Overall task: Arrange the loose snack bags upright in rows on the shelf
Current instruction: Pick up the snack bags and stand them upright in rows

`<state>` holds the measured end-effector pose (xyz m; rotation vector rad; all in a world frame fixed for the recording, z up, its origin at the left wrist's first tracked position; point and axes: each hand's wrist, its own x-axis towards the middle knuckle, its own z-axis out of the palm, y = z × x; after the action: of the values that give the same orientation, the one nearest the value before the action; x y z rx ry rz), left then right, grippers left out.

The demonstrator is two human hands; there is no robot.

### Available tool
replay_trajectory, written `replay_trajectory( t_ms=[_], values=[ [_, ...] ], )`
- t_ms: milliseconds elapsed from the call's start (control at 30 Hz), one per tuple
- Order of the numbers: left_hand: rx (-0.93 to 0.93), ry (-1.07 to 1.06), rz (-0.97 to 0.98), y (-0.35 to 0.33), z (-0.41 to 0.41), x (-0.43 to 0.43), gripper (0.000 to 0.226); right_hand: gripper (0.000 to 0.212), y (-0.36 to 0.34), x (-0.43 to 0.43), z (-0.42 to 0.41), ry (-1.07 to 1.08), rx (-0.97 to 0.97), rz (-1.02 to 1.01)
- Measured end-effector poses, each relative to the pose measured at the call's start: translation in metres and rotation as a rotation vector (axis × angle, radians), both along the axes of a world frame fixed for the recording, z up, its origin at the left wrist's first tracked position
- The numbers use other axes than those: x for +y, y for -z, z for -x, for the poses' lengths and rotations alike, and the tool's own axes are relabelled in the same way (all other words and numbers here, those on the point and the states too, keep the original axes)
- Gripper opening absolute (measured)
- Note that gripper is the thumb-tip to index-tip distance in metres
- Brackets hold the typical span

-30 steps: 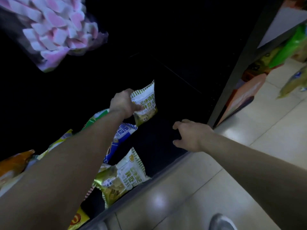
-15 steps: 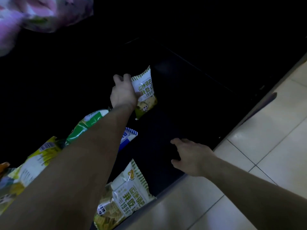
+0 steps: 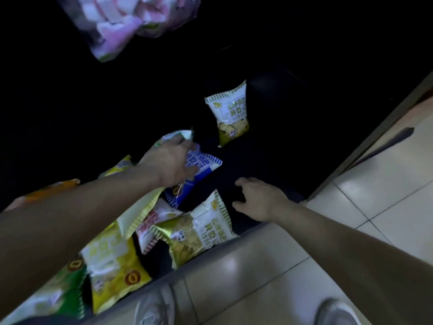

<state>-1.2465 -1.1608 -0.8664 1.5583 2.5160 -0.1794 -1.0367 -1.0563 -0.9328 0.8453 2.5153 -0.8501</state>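
Note:
A green-and-white snack bag [image 3: 230, 113] stands upright on its own toward the back of the dark shelf [image 3: 276, 151]. My left hand [image 3: 172, 164] is down on the loose pile, thumb and fingers closed on the upper corner of a blue-and-white snack bag [image 3: 199, 170]. My right hand [image 3: 256, 198] hovers open over the bare shelf near its front edge, holding nothing. Another green-and-white bag [image 3: 201, 231] lies flat at the front. A red-and-white bag [image 3: 152, 222] and a yellow bag [image 3: 112, 261] lie beside it.
A clear bag of pink and white sweets [image 3: 131, 22] hangs above the shelf. An orange bag [image 3: 54, 188] lies far left. The shelf's grey front lip [image 3: 152, 286] runs diagonally, with pale floor tiles [image 3: 363, 207] and my shoes [image 3: 154, 308] below.
My left hand let go of the green-and-white bag, which now stands alone, and drew back to the pile onto the blue-and-white bag. My right hand stayed low over the shelf.

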Motion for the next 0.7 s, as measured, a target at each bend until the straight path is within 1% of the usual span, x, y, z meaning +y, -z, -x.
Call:
replay_trajectory(
  t_ms=[100, 167, 267, 333, 400, 467, 567, 700],
  values=[
    [-0.056, -0.047, -0.026, 0.013, -0.001, -0.062, 0.058, 0.078, 0.005, -0.028, 0.008, -0.077, -0.033, 0.014],
    [-0.108, -0.068, -0.051, 0.022, -0.001, -0.087, 0.052, 0.086, 0.012, -0.043, 0.012, -0.085, -0.038, 0.074],
    [-0.072, 0.025, -0.082, 0.030, 0.000, -0.099, 0.052, 0.104, 0.022, -0.057, 0.017, -0.036, -0.016, 0.196],
    [-0.085, 0.030, -0.120, 0.031, 0.001, -0.097, 0.052, 0.108, 0.027, -0.063, 0.021, 0.019, 0.025, 0.220],
    [-0.107, 0.018, -0.130, 0.032, 0.001, -0.094, 0.051, 0.099, 0.030, -0.064, 0.025, 0.071, 0.064, 0.202],
    [-0.090, 0.033, -0.107, 0.035, 0.001, -0.092, 0.051, 0.089, 0.031, -0.063, 0.028, 0.099, 0.094, 0.187],
    [-0.077, 0.029, -0.090, 0.036, 0.002, -0.091, 0.052, 0.074, 0.024, -0.062, 0.028, 0.133, 0.170, 0.218],
    [-0.154, -0.021, -0.098, 0.029, 0.000, -0.088, 0.055, 0.070, 0.005, -0.060, 0.021, 0.153, 0.239, 0.254]
  ],
)
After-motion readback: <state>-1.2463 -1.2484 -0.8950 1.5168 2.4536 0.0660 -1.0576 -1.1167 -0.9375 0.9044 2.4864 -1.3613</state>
